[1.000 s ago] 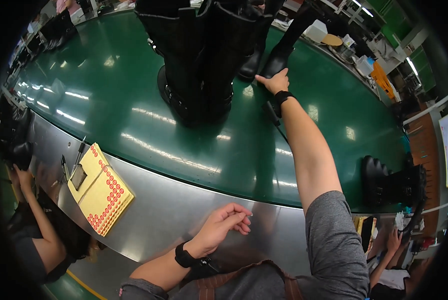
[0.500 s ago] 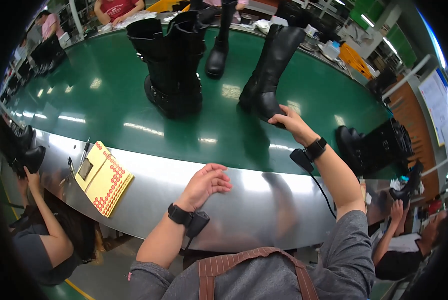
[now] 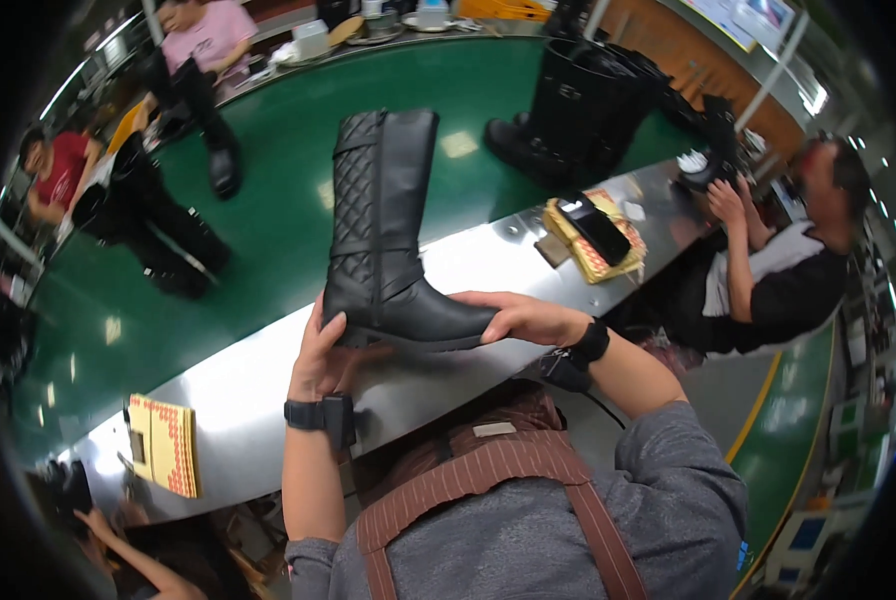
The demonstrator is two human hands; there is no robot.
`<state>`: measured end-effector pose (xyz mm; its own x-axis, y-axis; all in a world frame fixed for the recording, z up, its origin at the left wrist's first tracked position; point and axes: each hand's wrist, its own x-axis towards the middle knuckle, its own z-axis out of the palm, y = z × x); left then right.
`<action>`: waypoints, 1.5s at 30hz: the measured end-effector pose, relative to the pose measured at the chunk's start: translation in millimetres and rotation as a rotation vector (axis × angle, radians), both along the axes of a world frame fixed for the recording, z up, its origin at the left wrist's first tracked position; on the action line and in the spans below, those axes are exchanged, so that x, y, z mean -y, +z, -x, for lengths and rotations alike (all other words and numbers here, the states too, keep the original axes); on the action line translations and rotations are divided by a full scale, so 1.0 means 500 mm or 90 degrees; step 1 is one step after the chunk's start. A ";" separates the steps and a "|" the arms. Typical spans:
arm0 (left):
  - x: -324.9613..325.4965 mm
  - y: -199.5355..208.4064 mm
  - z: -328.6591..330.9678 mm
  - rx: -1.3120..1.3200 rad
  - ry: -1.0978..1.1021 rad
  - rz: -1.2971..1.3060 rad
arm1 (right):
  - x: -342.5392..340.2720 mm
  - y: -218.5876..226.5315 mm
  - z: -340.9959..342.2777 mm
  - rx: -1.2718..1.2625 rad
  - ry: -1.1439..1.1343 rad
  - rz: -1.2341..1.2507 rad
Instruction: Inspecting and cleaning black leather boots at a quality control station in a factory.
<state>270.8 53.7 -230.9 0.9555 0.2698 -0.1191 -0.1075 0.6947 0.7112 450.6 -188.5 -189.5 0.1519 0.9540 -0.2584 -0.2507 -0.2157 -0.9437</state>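
Observation:
A tall black boot (image 3: 383, 230) with a quilted shaft and ankle straps is held upright in front of me, just over the steel table edge (image 3: 258, 375). My left hand (image 3: 318, 345) grips it at the heel, the thumb showing on the near side. Around the toe is closed my right hand (image 3: 528, 318), thumb along the sole's edge. The boot's toe points right. Its far side and most of my left fingers are hidden behind it.
Black boots stand on the green belt (image 3: 278, 190) at left (image 3: 158, 215) and right (image 3: 578, 110). Yellow patterned pads lie on the steel at left (image 3: 168, 445) and right (image 3: 608, 250), the right one under a phone (image 3: 593, 228). Co-workers handle footwear on both sides (image 3: 733, 205).
The boot has come off the belt toward me and turned side-on. My left hand, empty before, now holds its heel. My view has swung to the right.

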 end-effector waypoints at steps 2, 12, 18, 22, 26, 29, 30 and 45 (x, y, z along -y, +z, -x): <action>0.017 -0.034 -0.005 -0.030 0.029 -0.058 | 0.036 0.006 -0.008 0.251 0.063 0.026; 0.053 -0.027 -0.031 -0.150 0.030 -0.110 | 0.300 0.025 -0.337 0.915 -0.596 0.358; 0.050 -0.027 -0.036 -0.155 0.030 -0.107 | 0.308 -0.056 -0.498 0.793 -0.400 0.379; 0.044 -0.034 -0.026 -0.160 0.043 -0.145 | 0.279 -0.074 -0.538 0.672 -0.371 0.373; 0.038 -0.029 -0.022 -0.155 0.030 -0.141 | 0.279 -0.089 -0.561 0.633 -0.352 0.365; 0.035 -0.039 -0.038 -0.180 0.026 -0.120 | 0.318 -0.096 -0.577 0.878 -0.336 0.350; 0.035 -0.039 -0.037 -0.179 0.031 -0.122 | 0.320 -0.099 -0.577 0.934 -0.358 0.348; 0.026 -0.063 -0.011 -0.127 0.035 -0.126 | 0.325 -0.106 -0.562 0.811 -0.495 0.465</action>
<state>276.2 40.9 -262.3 0.9019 0.3570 -0.2431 0.0150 0.5367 0.8437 731.6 -351.2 -242.7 0.9528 0.2959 0.0673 0.2989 -0.8764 -0.3776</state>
